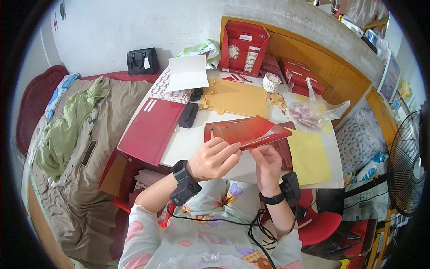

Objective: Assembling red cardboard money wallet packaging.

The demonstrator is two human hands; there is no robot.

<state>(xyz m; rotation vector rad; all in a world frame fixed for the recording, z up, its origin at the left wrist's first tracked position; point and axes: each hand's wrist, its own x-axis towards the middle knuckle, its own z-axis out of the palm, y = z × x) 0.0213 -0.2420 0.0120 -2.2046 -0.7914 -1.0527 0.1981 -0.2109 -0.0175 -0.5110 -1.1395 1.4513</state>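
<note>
My left hand [216,158] is curled closed, its fingertips at the near edge of a red printed cardboard piece [242,131] with a folded edge. My right hand [267,166] pinches the same near edge, thumb and fingers together. The piece is held tilted over the white table [188,145]. A stack of dark red cardboard [283,153] lies partly beneath it, beside a yellow sheet [309,157]. To the left, a large flat red cardboard sheet [152,130] overhangs the table edge. What lies inside my left fist is hidden.
Behind lie a tan cardboard sheet [237,97], a white roll [272,83] and a clear plastic bag [318,110]. A red display box [244,47] stands at the back. A black case [188,115] sits left of centre. Cables [262,231] hang by my right forearm; a fan [406,163] stands right.
</note>
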